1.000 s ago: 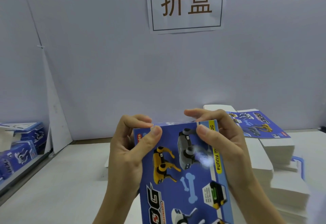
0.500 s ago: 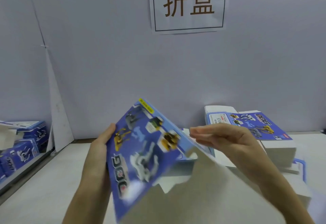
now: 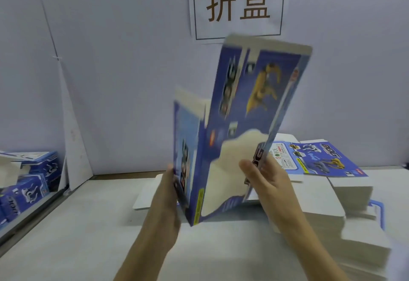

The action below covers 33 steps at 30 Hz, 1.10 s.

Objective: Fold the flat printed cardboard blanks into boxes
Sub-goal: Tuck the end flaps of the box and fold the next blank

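Note:
A blue printed cardboard box (image 3: 223, 139) with robot-dog pictures stands upright above the table, blurred by motion and partly opened into a sleeve with its white inside showing. My left hand (image 3: 164, 196) grips its lower left edge, fingers hidden behind the card. My right hand (image 3: 269, 183) holds the lower right panel between thumb and fingers. A stack of flat blanks (image 3: 321, 159), printed side up on top, lies at the right behind my right hand.
Thick white stacks of blanks (image 3: 345, 232) fill the right side, over a blue tray rim (image 3: 379, 210). Folded blue boxes (image 3: 33, 176) sit in a pile at the far left. A white card (image 3: 73, 139) leans in the left corner. A paper sign (image 3: 239, 4) hangs on the wall.
The box has swung from lying tilted in my left hand to standing upright and higher. My right hand has come onto its right panel, and the sleeve has spread open.

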Motion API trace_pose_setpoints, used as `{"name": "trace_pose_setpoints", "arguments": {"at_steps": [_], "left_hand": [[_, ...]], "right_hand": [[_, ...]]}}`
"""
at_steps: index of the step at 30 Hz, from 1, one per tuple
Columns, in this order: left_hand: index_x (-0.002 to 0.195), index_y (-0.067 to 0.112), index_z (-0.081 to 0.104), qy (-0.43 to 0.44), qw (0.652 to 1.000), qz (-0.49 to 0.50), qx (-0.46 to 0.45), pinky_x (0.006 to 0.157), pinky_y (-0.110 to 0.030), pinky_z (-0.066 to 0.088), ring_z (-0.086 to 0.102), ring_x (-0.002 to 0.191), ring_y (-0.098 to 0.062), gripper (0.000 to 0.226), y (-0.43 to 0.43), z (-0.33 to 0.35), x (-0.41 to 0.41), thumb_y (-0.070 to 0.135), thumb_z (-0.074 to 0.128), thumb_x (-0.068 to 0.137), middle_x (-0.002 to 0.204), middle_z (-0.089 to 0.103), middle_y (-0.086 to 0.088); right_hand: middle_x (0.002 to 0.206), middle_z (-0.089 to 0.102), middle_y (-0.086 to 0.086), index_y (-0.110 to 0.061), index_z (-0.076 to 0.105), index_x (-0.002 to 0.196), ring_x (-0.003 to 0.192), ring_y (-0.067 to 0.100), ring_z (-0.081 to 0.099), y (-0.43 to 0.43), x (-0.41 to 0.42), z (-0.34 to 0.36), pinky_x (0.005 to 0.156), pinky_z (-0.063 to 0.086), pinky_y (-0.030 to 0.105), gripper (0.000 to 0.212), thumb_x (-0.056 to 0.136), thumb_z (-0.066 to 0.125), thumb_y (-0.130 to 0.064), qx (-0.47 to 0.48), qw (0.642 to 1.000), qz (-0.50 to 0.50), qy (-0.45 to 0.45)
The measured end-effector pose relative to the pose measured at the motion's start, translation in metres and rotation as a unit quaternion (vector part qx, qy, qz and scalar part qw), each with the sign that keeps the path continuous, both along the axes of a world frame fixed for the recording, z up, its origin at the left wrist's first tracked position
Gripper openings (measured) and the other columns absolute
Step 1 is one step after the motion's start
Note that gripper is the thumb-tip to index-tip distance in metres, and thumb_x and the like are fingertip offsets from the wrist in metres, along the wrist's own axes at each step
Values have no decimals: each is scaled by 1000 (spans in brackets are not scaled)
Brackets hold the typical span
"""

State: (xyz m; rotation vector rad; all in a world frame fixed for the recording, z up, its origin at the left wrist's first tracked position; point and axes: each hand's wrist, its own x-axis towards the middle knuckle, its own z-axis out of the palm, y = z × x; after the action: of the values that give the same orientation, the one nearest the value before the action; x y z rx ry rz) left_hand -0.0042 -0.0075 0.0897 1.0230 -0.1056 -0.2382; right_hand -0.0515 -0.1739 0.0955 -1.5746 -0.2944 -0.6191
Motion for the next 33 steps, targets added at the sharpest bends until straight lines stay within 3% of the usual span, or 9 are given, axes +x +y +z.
{"name": "trace_pose_setpoints", "arguments": {"at_steps": [2, 5, 8, 15, 18, 22, 27, 30, 33], "left_hand": [[93, 8, 61, -91, 991, 78, 57, 50, -25, 56, 70, 60, -17, 46, 0, 5, -9, 49, 40, 96, 68, 71, -3], [108, 16, 59, -188, 972, 92, 103, 58, -29, 60, 74, 78, -24, 63, -3, 14, -24, 63, 48, 67, 91, 75, -2], [101, 23, 58, -206, 966, 113, 106, 51, -22, 56, 74, 74, -17, 50, -2, 14, -25, 58, 51, 66, 84, 75, 6], [99, 23, 57, -229, 954, 120, 150, 49, -14, 51, 72, 71, -8, 44, 2, 14, -20, 55, 47, 70, 79, 74, 11], [109, 20, 57, -274, 916, 176, 233, 53, -5, 46, 65, 82, 8, 50, 0, 10, -19, 55, 40, 78, 96, 70, 7], [115, 34, 54, -307, 885, 212, 279, 55, -7, 48, 61, 94, 11, 46, -3, 7, -22, 59, 44, 77, 110, 64, 13], [104, 27, 60, -340, 870, 246, 260, 52, -7, 47, 65, 84, 8, 27, 5, 7, -19, 40, 51, 82, 99, 69, 18], [105, 24, 66, -359, 878, 192, 253, 61, -9, 50, 67, 85, 1, 19, 14, 10, -13, 22, 62, 86, 92, 73, 20], [113, 15, 66, -337, 913, 88, 212, 76, -15, 53, 68, 94, -6, 38, 22, 13, -9, 5, 70, 77, 102, 74, 9]], "right_hand": [[78, 70, -13, -24, 65, 89, 72, 7, 66, -2, 3, -2, 63, 53, 23, 38, 80, 62, -61, 25, 999, -21, 14], [85, 75, -3, -31, 69, 84, 77, 18, 73, -2, 3, -2, 60, 58, 30, 35, 77, 55, -62, 66, 996, 7, 63], [88, 76, -7, -47, 71, 83, 78, 14, 74, -2, -1, 4, 57, 56, 23, 23, 72, 55, -59, 116, 990, 45, 65], [87, 76, -1, -41, 71, 76, 78, 21, 74, -8, 4, 0, 60, 59, 31, 26, 66, 61, -62, 119, 990, 30, 70], [90, 76, 2, -41, 71, 84, 82, 26, 73, -7, 5, -2, 69, 60, 41, 20, 76, 58, -54, 109, 993, -1, 35], [99, 75, -7, -48, 69, 102, 90, 17, 72, -1, 1, 1, 63, 59, 27, 20, 82, 65, -43, 36, 999, 16, 5], [120, 67, -14, -38, 62, 119, 119, 7, 58, -13, 1, 1, 95, 49, 35, 48, 73, 62, -50, 23, 998, 53, 35], [106, 73, -10, -32, 76, 94, 101, 7, 67, -22, 0, 5, 84, 51, 32, 33, 79, 50, -48, 127, 987, 91, 42], [86, 73, -13, -38, 75, 79, 80, 5, 68, -30, 0, 7, 69, 55, 21, 32, 78, 45, -29, 129, 989, 69, -10]]}}
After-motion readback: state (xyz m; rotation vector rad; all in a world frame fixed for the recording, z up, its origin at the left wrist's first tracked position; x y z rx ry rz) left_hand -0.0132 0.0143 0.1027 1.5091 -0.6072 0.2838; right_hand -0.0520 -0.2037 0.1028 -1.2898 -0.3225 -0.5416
